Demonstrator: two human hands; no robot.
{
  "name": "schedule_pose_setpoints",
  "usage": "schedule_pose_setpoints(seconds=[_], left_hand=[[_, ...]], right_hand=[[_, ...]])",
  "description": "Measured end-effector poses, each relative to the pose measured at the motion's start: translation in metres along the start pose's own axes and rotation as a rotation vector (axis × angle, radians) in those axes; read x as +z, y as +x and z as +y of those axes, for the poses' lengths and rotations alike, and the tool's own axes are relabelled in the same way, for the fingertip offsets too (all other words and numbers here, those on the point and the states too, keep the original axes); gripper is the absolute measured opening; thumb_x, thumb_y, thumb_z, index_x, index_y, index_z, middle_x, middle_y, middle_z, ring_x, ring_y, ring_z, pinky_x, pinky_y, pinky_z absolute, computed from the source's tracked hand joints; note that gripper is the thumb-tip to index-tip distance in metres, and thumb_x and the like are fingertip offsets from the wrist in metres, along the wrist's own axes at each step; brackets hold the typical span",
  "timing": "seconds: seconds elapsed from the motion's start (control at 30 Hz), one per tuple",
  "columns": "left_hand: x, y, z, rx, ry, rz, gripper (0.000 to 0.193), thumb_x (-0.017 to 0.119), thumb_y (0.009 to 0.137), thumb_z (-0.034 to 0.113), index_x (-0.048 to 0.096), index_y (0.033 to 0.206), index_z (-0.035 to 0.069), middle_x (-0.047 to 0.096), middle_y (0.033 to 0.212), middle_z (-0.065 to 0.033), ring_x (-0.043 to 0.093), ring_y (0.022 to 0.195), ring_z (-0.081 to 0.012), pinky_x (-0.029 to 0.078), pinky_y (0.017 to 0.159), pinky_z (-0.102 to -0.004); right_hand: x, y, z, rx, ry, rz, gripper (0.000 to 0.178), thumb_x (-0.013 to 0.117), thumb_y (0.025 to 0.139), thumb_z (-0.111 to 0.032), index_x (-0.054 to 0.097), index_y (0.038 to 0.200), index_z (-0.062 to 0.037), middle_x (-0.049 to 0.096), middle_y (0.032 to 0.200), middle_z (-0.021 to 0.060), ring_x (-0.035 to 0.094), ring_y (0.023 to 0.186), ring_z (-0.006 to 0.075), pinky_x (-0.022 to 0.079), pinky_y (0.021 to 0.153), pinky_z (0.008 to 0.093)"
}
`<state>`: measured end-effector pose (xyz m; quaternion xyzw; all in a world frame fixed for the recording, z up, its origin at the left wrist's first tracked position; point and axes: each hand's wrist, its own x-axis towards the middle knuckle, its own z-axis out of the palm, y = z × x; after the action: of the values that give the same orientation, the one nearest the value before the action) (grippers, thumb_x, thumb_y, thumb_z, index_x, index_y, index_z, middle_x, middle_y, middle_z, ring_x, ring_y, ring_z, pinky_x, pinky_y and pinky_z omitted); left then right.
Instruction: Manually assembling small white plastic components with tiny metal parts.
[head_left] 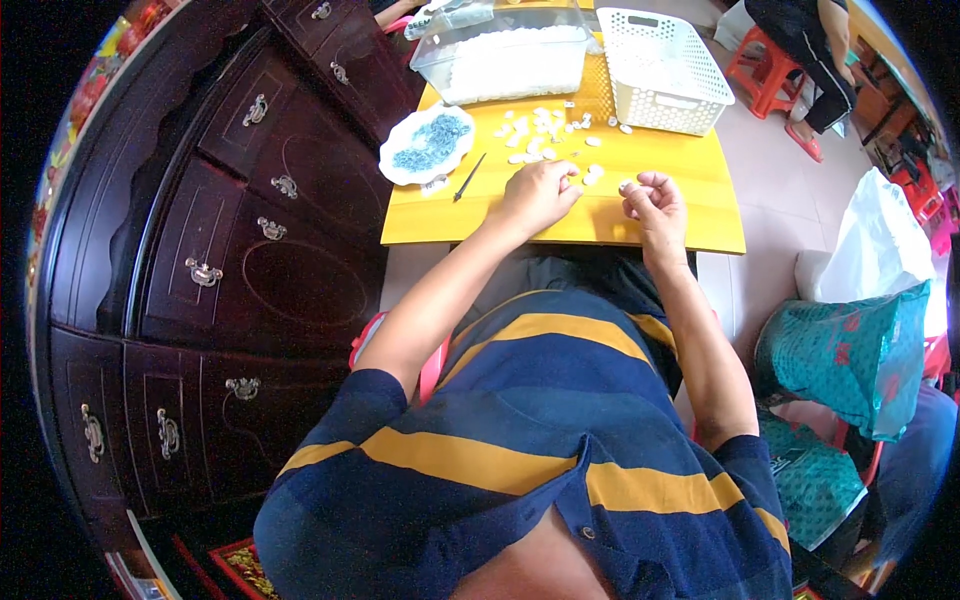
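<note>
Over the near part of the yellow table (430,222), my left hand (538,196) is closed, thumb and fingers together; whatever is between them is too small to make out. To its right my right hand (657,212) pinches a small white piece (627,187) between thumb and fingertips. Two or three similar white pieces (592,174) lie just beyond, between the hands. Farther off, several more small white pieces (540,128) are scattered loosely. A thin dark pointed tool (469,178) rests left of my left hand. Beside it sits a white scalloped plate (390,150) bearing many small blue-grey bits.
At the table's far side stand a clear plastic bin (428,68) full of white pieces and a white perforated basket (690,112). A dark wooden cabinet (300,250) lines the left. On the right are teal bags (840,350), a white bag (880,235) and a person on a red stool (765,75).
</note>
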<state>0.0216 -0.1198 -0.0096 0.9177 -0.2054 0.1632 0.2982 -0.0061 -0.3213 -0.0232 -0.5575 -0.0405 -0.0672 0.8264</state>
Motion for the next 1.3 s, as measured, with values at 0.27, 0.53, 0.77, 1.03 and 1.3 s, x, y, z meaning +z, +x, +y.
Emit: schedule_pose_setpoints(seconds=[0.27, 0.53, 0.77, 1.03, 1.3], left_hand=[[0.022, 0.023, 0.008, -0.049, 0.105, 0.068, 0.032, 0.068, 0.082, 0.038, 0.069, 0.075, 0.007, 0.065, 0.070, -0.0113, 0.065, 0.070, -0.0299, 0.051, 0.063, -0.0415], [0.024, 0.015, 0.012, 0.050, 0.127, 0.106, 0.023, 0.063, 0.084, 0.027, 0.063, 0.072, 0.007, 0.065, 0.075, -0.0126, 0.064, 0.072, -0.0325, 0.051, 0.063, -0.0447], [0.011, -0.007, 0.009, 0.233, 0.208, 0.051, 0.015, 0.058, 0.086, 0.018, 0.060, 0.079, 0.005, 0.062, 0.077, -0.0155, 0.063, 0.072, -0.0359, 0.051, 0.065, -0.0453], [0.001, -0.023, 0.019, -0.279, -0.696, -0.010, 0.014, 0.060, 0.093, 0.015, 0.063, 0.094, 0.002, 0.067, 0.082, -0.0077, 0.065, 0.070, -0.0161, 0.053, 0.062, -0.0294], [-0.010, -0.032, 0.013, -0.469, -1.130, -0.071, 0.013, 0.061, 0.093, 0.014, 0.064, 0.099, 0.003, 0.067, 0.089, -0.0038, 0.063, 0.073, -0.0096, 0.052, 0.065, -0.0224]], right_hand=[[0.001, 0.001, -0.001, 0.025, 0.026, 0.047, 0.022, 0.067, 0.086, -0.002, 0.053, 0.102, -0.0024, 0.063, 0.075, 0.0027, 0.053, 0.063, 0.0085, 0.043, 0.061, 0.0221], [0.000, 0.001, 0.000, 0.021, 0.028, 0.033, 0.021, 0.067, 0.086, -0.003, 0.053, 0.102, -0.0027, 0.063, 0.076, 0.0029, 0.053, 0.063, 0.0084, 0.043, 0.060, 0.0219], [0.000, 0.000, 0.003, 0.022, 0.007, -0.003, 0.015, 0.065, 0.089, -0.004, 0.055, 0.100, -0.0058, 0.066, 0.084, 0.0042, 0.057, 0.067, 0.0086, 0.044, 0.062, 0.0212], [0.006, -0.004, 0.000, 0.048, 0.005, 0.029, 0.020, 0.067, 0.087, -0.004, 0.054, 0.101, -0.0033, 0.065, 0.079, 0.0042, 0.054, 0.065, 0.0085, 0.044, 0.062, 0.0217], [0.014, -0.008, 0.001, 0.049, 0.001, -0.029, 0.019, 0.066, 0.087, -0.004, 0.053, 0.101, -0.0036, 0.065, 0.080, 0.0045, 0.054, 0.065, 0.0081, 0.043, 0.061, 0.0221]])
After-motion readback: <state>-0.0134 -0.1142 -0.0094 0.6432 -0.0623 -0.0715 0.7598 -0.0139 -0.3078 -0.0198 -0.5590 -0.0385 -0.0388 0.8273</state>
